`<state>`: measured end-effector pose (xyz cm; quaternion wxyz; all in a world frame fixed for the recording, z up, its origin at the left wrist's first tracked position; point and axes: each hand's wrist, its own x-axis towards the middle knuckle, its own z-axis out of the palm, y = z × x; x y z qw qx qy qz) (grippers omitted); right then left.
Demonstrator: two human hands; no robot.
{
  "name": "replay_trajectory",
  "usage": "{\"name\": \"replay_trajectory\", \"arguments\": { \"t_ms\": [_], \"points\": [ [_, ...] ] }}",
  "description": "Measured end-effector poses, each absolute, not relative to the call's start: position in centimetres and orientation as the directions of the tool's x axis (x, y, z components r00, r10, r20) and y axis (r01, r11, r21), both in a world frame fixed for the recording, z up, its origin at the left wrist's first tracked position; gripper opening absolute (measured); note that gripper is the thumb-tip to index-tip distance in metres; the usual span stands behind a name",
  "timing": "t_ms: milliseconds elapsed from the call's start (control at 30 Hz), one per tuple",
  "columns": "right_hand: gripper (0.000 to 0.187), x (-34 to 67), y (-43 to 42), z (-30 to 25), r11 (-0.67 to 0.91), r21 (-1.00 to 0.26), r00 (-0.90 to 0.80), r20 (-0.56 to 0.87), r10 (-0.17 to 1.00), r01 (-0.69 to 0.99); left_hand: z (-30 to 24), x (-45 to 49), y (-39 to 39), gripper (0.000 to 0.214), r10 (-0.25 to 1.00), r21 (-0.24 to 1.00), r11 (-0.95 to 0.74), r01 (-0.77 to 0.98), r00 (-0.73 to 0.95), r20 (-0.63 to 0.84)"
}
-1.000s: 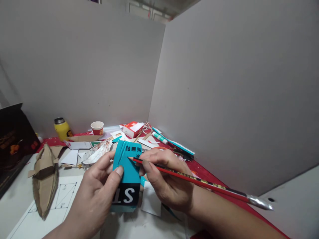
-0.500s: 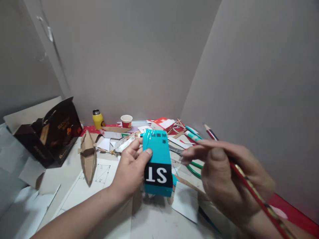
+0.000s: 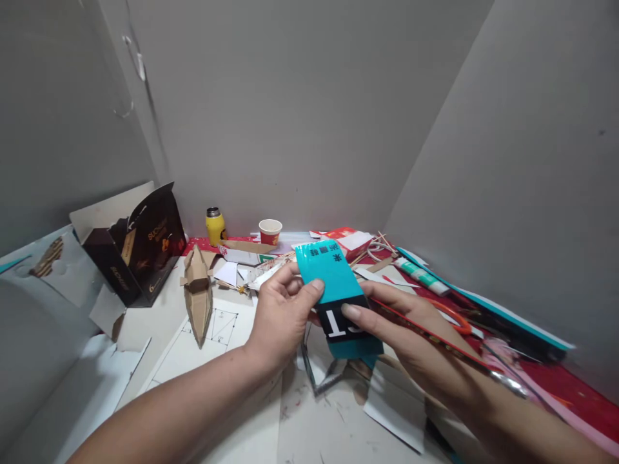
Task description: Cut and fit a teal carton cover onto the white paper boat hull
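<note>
Half a second ago the left hand [image 3: 283, 316] held the teal card [image 3: 329, 274] upright. Now the card leans to the right, still pinched at its left edge between thumb and fingers, above the white tabletop [image 3: 314, 425] in the middle of the view. The right hand [image 3: 416, 351] was then lifted clear to the right with the red pencil [image 3: 435, 338] pointing up. It has since come in, and its outstretched fingers lie on the card's black band, with the pencil flat along the back of the hand.

Those fingers cover most of the white "ST" lettering, and which fingers grip the pencil cannot be made out. The pencil's metal end is blurred. An orange scissor handle [image 3: 452, 316] shows only in part behind the right hand.

At the far left a dark box [image 3: 140, 254] stands open, its inside too dark to read. Beside it lies a cardboard boat [image 3: 198, 299]. Along the back wall stand a capped yellow bottle [image 3: 215, 227] and a paper cup [image 3: 269, 231], whose contents are out of sight.
</note>
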<state>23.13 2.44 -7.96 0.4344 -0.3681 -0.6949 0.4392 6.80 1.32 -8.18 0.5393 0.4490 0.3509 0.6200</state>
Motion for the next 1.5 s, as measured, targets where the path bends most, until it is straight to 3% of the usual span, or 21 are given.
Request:
{"name": "replay_trajectory", "arguments": {
  "t_ms": [200, 400, 633, 767, 967, 1133, 1333, 1500],
  "points": [
    [0.030, 23.6, 2.9, -8.2, 0.311, -0.927, -0.202, 0.270, 0.941, 0.210, -8.5, 6.7, 2.0, 0.025, 0.994, 0.934, -0.103, -0.343, -0.012, 0.105],
    [0.032, 23.4, 2.7, -7.6, 0.238, -0.945, -0.064, 0.230, 0.971, 0.223, -9.9, 5.2, 4.1, 0.028, 0.985, 0.937, -0.137, -0.322, -0.143, 0.095],
    [0.033, 23.6, 4.0, -9.0, 0.215, -0.968, -0.128, 0.198, 0.972, 0.132, -11.7, 3.7, 6.0, 0.040, 0.978, 0.950, -0.111, -0.293, -0.202, 0.052],
    [0.029, 23.7, 4.3, -9.2, 0.252, -0.953, -0.206, 0.216, 0.954, 0.171, -11.4, 4.3, 5.5, 0.047, 0.992, 0.949, -0.078, -0.305, -0.121, 0.043],
    [0.017, 23.5, 4.1, -9.2, 0.266, -0.948, -0.277, 0.212, 0.937, 0.173, -10.1, 5.9, 3.9, 0.040, 0.997, 0.948, -0.052, -0.314, 0.045, 0.070],
    [0.019, 23.5, 4.4, -9.9, 0.236, -0.971, -0.372, 0.204, 0.906, 0.043, -9.9, 6.0, 3.5, 0.021, 0.989, 0.953, -0.041, -0.301, 0.121, 0.081],
    [0.023, 23.4, 4.3, -9.8, 0.137, -0.990, -0.417, 0.117, 0.901, 0.016, -10.4, 6.0, 3.7, 0.019, 0.992, 0.957, -0.097, -0.272, 0.052, 0.115],
    [0.022, 23.4, 4.2, -9.8, 0.128, -0.987, -0.381, 0.082, 0.921, 0.095, -10.7, 6.3, 3.3, 0.014, 0.976, 0.955, -0.217, -0.201, -0.047, 0.212]
  ]
}}
